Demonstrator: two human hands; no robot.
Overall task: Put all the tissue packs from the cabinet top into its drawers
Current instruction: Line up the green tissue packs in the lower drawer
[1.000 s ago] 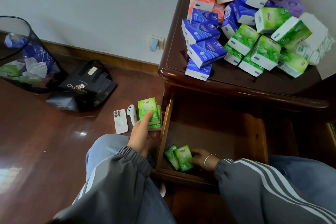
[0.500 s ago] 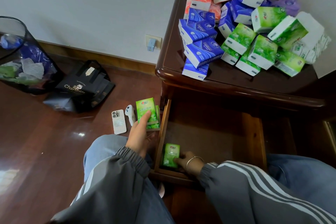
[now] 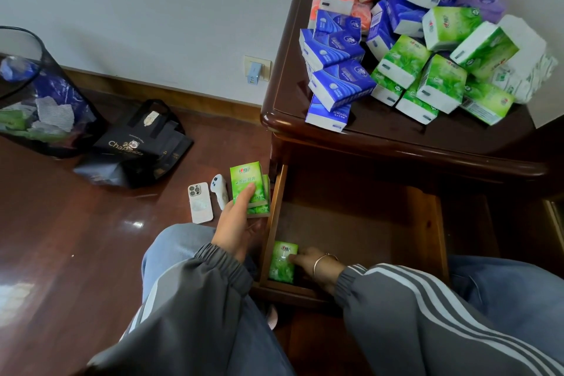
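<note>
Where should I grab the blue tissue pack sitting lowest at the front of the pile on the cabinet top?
Take the blue tissue pack by its white front end, pinched across its sides, with your hand coming from the front edge of the cabinet top. That end sticks out free, while the other blue pack leans on its back, so a top grab looks blocked.

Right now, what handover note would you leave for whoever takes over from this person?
Left hand holds a stack of small green tissue packs beside the open wooden drawer.
Right hand has fingers on one green tissue pack in the drawer's front left corner; grip unclear.
Done: that pack is in.
Left: the held stack, plus the pile of blue, green, pink and white tissue packs on the dark wooden cabinet top.
</note>
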